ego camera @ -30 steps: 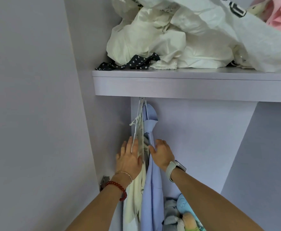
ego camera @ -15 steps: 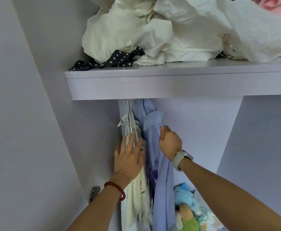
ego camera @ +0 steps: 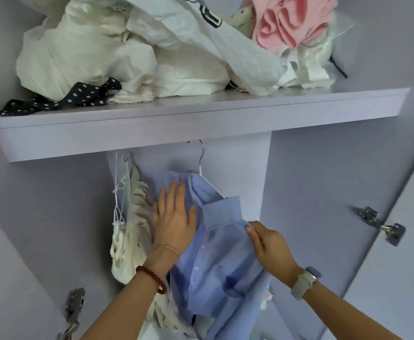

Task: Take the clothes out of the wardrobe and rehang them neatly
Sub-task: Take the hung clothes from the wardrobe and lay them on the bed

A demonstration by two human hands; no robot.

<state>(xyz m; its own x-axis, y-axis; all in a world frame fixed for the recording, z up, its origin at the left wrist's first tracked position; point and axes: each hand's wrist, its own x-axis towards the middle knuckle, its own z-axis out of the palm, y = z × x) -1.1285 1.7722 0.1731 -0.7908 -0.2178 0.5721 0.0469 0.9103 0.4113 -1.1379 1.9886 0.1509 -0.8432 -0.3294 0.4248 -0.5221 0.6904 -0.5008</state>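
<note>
A light blue shirt [ego camera: 215,261] hangs below the shelf on a hanger whose metal hook [ego camera: 201,155] rises behind the collar. My left hand [ego camera: 174,219] lies flat with straight fingers on the shirt's left shoulder. My right hand [ego camera: 267,244] pinches the shirt's right shoulder fabric just under the collar. A cream garment [ego camera: 130,241] hangs at the left among several white hangers [ego camera: 118,190]. The rail is hidden behind the shelf.
The lilac shelf [ego camera: 152,133] above carries a heap of cream and white clothes [ego camera: 117,52], a pink garment [ego camera: 292,23] and a dark polka-dot cloth [ego camera: 61,99]. An open wardrobe door with a hinge [ego camera: 382,225] stands at the right; another hinge [ego camera: 74,303] is at lower left.
The blue shirt has swung rightward and turned to face me. My left hand moved from the white hangers onto the shirt's shoulder; my right hand dropped lower and right with the fabric.
</note>
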